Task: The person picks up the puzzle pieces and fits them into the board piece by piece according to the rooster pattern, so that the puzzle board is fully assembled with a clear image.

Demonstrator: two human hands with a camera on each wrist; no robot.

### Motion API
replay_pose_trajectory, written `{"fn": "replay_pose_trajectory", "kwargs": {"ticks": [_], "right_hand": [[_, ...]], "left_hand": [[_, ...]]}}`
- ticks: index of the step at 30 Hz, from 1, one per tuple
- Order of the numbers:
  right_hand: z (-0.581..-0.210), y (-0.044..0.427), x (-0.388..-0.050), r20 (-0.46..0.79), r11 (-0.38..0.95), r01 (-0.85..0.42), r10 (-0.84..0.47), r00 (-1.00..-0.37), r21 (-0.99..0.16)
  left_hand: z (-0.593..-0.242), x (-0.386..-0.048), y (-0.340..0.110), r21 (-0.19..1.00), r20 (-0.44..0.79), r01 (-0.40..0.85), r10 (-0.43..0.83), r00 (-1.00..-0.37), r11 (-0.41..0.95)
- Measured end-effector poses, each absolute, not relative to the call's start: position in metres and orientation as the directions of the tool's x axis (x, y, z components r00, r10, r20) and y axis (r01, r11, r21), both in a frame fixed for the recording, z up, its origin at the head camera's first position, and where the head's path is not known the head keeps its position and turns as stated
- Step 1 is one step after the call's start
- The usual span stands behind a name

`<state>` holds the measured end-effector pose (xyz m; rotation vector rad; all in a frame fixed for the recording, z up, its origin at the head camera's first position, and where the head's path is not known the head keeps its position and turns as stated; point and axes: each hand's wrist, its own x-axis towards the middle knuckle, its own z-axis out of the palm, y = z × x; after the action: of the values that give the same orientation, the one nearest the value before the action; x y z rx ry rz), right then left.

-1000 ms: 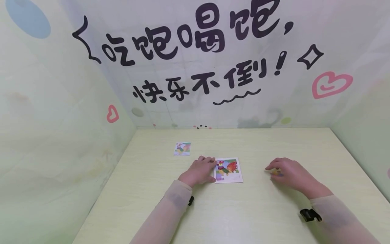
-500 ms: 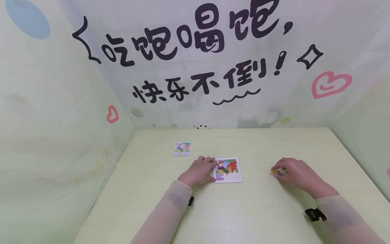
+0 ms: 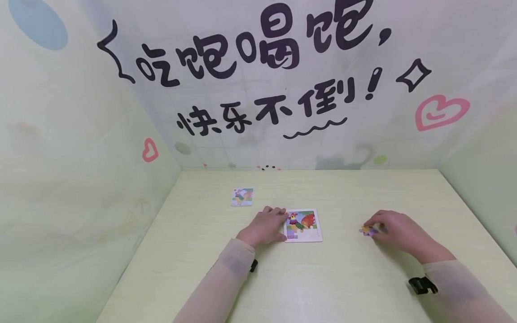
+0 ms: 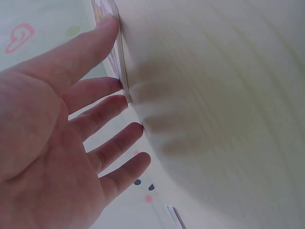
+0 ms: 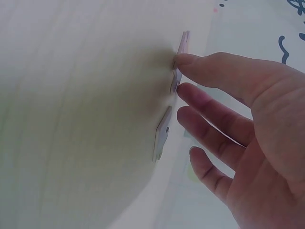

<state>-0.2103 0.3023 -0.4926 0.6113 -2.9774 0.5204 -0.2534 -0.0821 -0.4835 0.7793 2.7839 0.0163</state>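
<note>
In the head view, a white-framed jigsaw puzzle board (image 3: 311, 239) of a rooster lies flat on the table, its picture filled in except for a white lower part. My left hand (image 3: 265, 227) rests at its left side. Thumb and fingers (image 4: 102, 90) are fairly straight and touch the board's edge. To the right, my right hand (image 3: 397, 231) is over a few loose puzzle pieces (image 3: 366, 230). In the right wrist view, thumb and index finger pinch one puzzle piece (image 5: 175, 80) low at the tabletop; another piece (image 5: 162, 133) lies beside it, apart from the fingers.
A small rooster picture card (image 3: 242, 197) lies farther back, left of the board. The pale wood-grain table (image 3: 299, 282) is bounded by cloth walls at the back and both sides; the back cloth (image 3: 242, 152) has black writing.
My right hand has shifted a little to the right, and more of the loose pieces now show at its fingertips. The left hand and the board have stayed in place.
</note>
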Motion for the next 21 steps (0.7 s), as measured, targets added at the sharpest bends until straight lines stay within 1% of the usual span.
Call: {"fn": "replay_pose_trajectory", "kwargs": {"ticks": [6, 10, 15, 21], "right_hand": [[-0.4953, 0.303, -0.2098, 0.131, 0.844, -0.407, -0.386, -0.913, -0.35], [-0.4957, 0.3028, -0.2112, 0.111, 0.836, -0.405, -0.393, -0.913, -0.37], [-0.4952, 0.3029, -0.212, 0.09, 0.838, -0.397, -0.394, -0.915, -0.373], [-0.4959, 0.3017, -0.2123, 0.095, 0.833, -0.401, -0.396, -0.913, -0.382]], "left_hand": [[-0.484, -0.2533, -0.082, 0.08, -0.231, 0.511, 0.515, -0.826, 0.856], [-0.484, -0.2533, -0.0822, 0.08, -0.232, 0.51, 0.514, -0.826, 0.856], [-0.4834, -0.2528, -0.0826, 0.082, -0.235, 0.51, 0.514, -0.825, 0.857], [-0.4833, -0.2523, -0.0826, 0.083, -0.233, 0.508, 0.513, -0.826, 0.857]]}}
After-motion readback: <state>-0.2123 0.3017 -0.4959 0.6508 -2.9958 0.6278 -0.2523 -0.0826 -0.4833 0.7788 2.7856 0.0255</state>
